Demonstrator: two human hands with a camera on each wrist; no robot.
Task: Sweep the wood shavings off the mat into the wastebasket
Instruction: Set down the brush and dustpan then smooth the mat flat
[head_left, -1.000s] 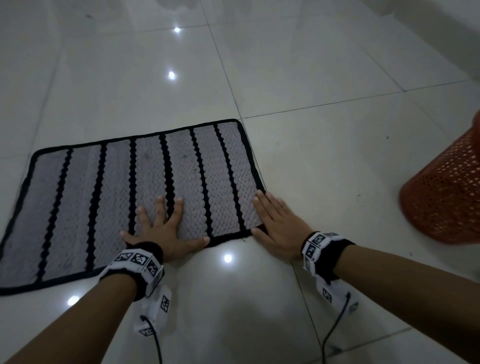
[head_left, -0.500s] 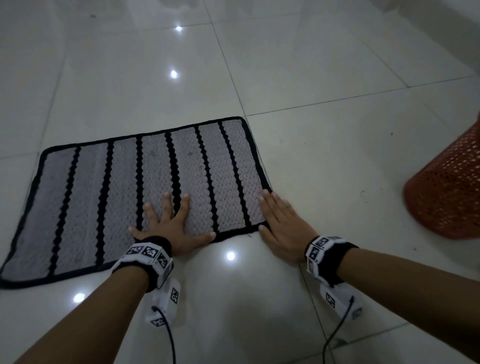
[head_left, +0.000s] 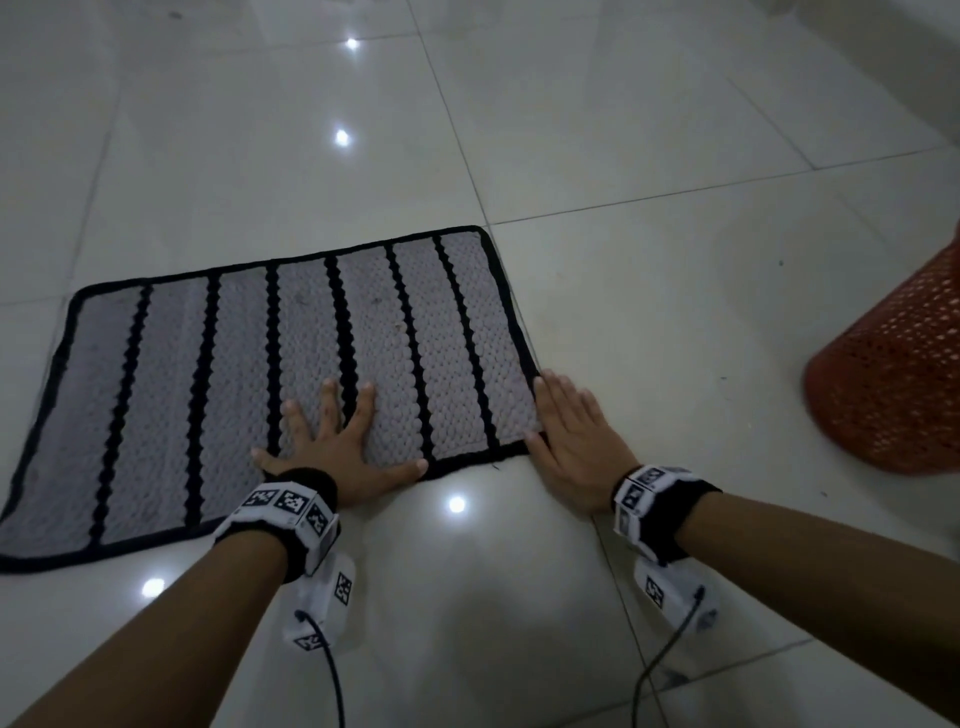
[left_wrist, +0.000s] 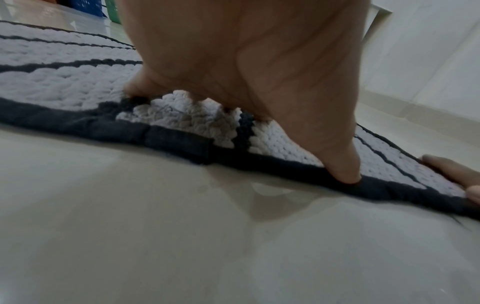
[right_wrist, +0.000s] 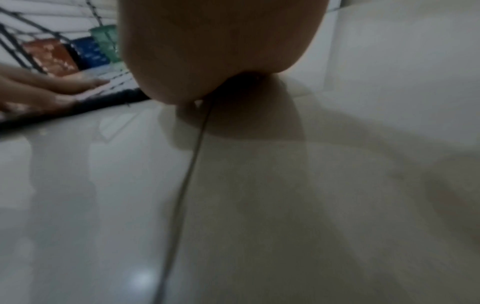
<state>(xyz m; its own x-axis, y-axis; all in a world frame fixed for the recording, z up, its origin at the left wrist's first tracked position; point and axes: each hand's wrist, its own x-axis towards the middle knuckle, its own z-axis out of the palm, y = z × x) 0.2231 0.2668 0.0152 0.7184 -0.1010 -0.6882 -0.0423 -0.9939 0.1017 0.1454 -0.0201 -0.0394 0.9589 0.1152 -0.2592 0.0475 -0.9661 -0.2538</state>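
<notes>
Head view is showing the mat (head_left: 249, 395) lying flat on the tiled floor (head_left: 649, 130), grey with black stripes and a black border, and almost bare — only a few faint specks are showing near its far middle, too small to call wood shavings with any certainty. So the sweeping is looking largely done, or else whatever is left is too fine to make out; no pile is visible on the mat or on the tiles beside it.

The left hand (head_left: 337, 447) is lying flat on the mat near its near edge, fingers spread and straight, the thumb reaching along the border, gripping nothing. The right hand (head_left: 571, 441) is resting palm-down on the tile, its fingers straight and together, touching the mat's near right corner — it is holding nothing either.

The orange mesh wastebasket (head_left: 893, 384) is standing well apart to the right, cut off by the frame's edge, its inside hidden, so I cannot tell what it is holding.
</notes>
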